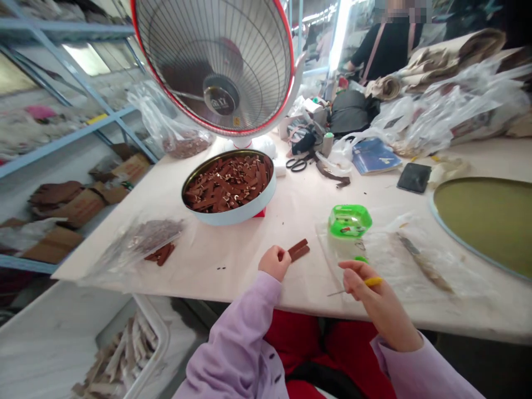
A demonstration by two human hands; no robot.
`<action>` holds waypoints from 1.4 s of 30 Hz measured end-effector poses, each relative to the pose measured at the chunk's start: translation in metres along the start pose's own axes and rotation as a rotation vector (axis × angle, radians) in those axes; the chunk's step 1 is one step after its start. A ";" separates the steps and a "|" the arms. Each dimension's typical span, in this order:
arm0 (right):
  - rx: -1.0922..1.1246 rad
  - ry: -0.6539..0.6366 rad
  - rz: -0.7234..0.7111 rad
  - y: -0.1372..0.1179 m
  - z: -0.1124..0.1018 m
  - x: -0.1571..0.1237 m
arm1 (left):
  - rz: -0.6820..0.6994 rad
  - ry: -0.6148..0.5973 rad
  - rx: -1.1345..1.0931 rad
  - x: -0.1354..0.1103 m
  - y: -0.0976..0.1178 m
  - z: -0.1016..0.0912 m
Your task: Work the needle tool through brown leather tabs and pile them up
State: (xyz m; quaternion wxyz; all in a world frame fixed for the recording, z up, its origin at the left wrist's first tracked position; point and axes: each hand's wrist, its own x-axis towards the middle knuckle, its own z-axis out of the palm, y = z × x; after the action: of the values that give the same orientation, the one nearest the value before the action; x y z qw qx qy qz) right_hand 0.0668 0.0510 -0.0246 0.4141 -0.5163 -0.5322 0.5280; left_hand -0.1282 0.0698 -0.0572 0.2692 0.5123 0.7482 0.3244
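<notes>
A blue booklet (374, 157) lies near a dark wallet (414, 178), perhaps.

Bright light covers the table (299, 208), a white strip (341, 41) glares behind, and the shelves (62, 143) look blurred.

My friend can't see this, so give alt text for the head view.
A person's left hand holds two brown strips at a white table; the right hand holds a slim yellow-handled tool. Nearby sit a green dish and, before a fan, a round tin of brown pieces.

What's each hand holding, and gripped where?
Left hand: two brown strips, by their near ends, far ends jutting out. Right hand: a yellow-handled, thin-shafted tool, apparently by the front of its handle.
</notes>
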 end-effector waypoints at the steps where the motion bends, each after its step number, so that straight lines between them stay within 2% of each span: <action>1: -0.027 -0.021 -0.001 0.004 -0.003 0.002 | 0.001 0.010 0.029 0.008 -0.006 -0.003; 3: -0.076 -0.061 -0.006 0.011 -0.007 0.005 | 0.025 0.026 0.059 0.019 -0.012 -0.014; 5: -0.120 -0.078 -0.014 0.017 -0.012 0.007 | 0.126 0.078 0.113 0.027 -0.008 -0.035; 7: -0.148 -0.054 -0.028 0.019 -0.016 0.009 | 0.284 0.207 0.228 0.037 0.004 -0.068; 9: -0.163 -0.019 -0.040 0.017 -0.018 0.010 | 0.362 0.400 0.418 0.053 0.019 -0.106; 10: -0.166 -0.018 -0.044 0.015 -0.017 0.010 | 0.346 0.490 0.523 0.063 0.027 -0.124; 11: -0.166 -0.022 -0.047 0.011 -0.016 0.009 | 0.313 0.521 0.627 0.073 0.034 -0.139; 13: -0.155 -0.047 -0.049 0.004 -0.011 0.007 | 0.240 0.452 0.802 0.090 0.043 -0.162; 15: -0.147 -0.073 -0.050 -0.003 -0.007 0.002 | 0.207 0.335 0.900 0.100 0.049 -0.173; 17: -0.147 -0.067 -0.058 -0.009 -0.007 -0.004 | 0.255 0.300 0.917 0.099 0.054 -0.178; 20: -0.145 -0.044 -0.086 -0.017 -0.011 -0.015 | 0.435 0.443 0.758 0.077 0.066 -0.182; 22: -0.135 -0.065 -0.116 -0.023 -0.012 -0.022 | 0.527 0.514 0.500 0.051 0.079 -0.179; 23: -0.133 -0.087 -0.140 -0.025 -0.011 -0.025 | 0.539 0.496 0.335 0.035 0.085 -0.174; 24: -0.133 -0.111 -0.170 -0.028 -0.009 -0.028 | 0.524 0.427 0.157 0.020 0.091 -0.165; 26: -0.110 -0.133 -0.227 -0.034 -0.003 -0.032 | 0.429 0.173 -0.206 -0.012 0.099 -0.137; 29: 0.035 -0.069 -0.236 -0.039 0.005 -0.038 | 0.192 -0.205 -0.640 -0.053 0.096 -0.085; 32: 0.141 0.022 -0.154 -0.041 0.004 -0.043 | -0.014 -0.406 -0.841 -0.080 0.087 -0.045; 34: 0.116 0.066 -0.102 -0.043 0.003 -0.046 | -0.087 -0.463 -0.878 -0.090 0.084 -0.033; 36: 0.073 0.073 -0.076 -0.044 0.003 -0.048 | -0.110 -0.473 -0.875 -0.095 0.086 -0.031; 42: 0.026 -0.003 -0.070 -0.040 0.012 -0.046 | -0.103 -0.322 -0.836 -0.100 0.086 -0.028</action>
State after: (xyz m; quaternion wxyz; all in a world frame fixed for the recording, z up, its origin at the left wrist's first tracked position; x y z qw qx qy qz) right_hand 0.0559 0.0076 0.0183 0.4383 -0.4912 -0.5437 0.5206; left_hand -0.0644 -0.0073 0.0332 0.5818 0.3658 0.5260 0.5010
